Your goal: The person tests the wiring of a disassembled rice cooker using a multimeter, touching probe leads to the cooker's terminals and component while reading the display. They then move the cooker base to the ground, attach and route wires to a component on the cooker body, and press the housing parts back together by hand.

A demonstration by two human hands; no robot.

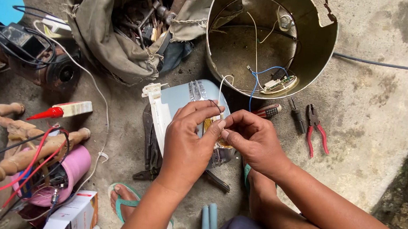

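My left hand (189, 142) and my right hand (252, 141) meet over a pale blue and white appliance panel (174, 101) lying on the concrete floor. Both pinch a thin wire and a small yellowish part (212, 125) between their fingertips. White and blue wires (255, 80) run from there up into an open round metal housing (321, 46) lying on its side, with a small circuit board (276, 83) inside. What lies under my palms is hidden.
Red-handled pliers (316, 131) and two small screwdrivers (298, 118) lie right of my hands. A canvas tool bag (105, 33) sits at top left. A motor (51, 67), red test probe (53, 112), pink container (76, 165) and cardboard box (77, 213) crowd the left. My foot in a green sandal (123, 199) is below.
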